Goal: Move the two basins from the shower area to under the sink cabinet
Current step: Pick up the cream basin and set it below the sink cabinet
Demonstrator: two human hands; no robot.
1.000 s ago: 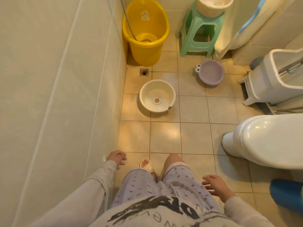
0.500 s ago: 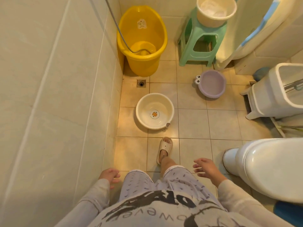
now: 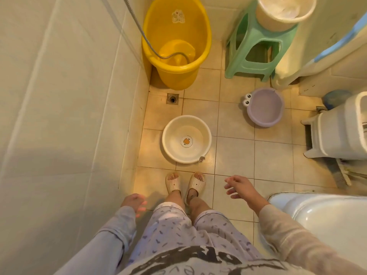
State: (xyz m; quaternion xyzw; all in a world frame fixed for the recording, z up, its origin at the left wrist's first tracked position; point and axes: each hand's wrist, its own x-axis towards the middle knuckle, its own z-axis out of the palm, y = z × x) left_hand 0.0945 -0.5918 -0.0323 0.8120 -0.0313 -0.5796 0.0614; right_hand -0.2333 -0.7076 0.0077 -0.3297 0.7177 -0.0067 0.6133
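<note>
Now closer to the shower corner than 1 s ago: both slippered feet (image 3: pixel 185 184) planted side by side on the tile just short of the cream basin (image 3: pixel 186 139), where half a second back only 1 foot was forward. Walking apparently done, reaching not yet begun

Cream basin upright on the floor straight ahead, empty as far as visible, duck print in its bottom, small tab on the near rim. Purple basin (image 3: pixel 265 107) also upright, further off to the right, frog eyes on its left rim, near the green stool (image 3: pixel 256 54) and just beside the white bin (image 3: pixel 341 130). The 2 basins well apart, neither touched. Yellow tub (image 3: pixel 175 42) with the shower hose (image 3: pixel 151 46) dipping into it behind the cream basin, drain (image 3: pixel 172 98) between them

Left hand (image 3: pixel 134 203) low beside the thigh, fingers loosely curled, holding nothing. Right hand (image 3: pixel 241 187) raised further forward than before, fingers spread and slack, empty, above bare tile and short of both basins

Judged stage: approach finished, 0 of 2 basins lifted. Likely next: bend down for the cream basin, nearest and unobstructed. Sink cabinet not in view, so carrying route unknown. Toilet (image 3: pixel 325 221) close on the right, narrowing the turn
</note>
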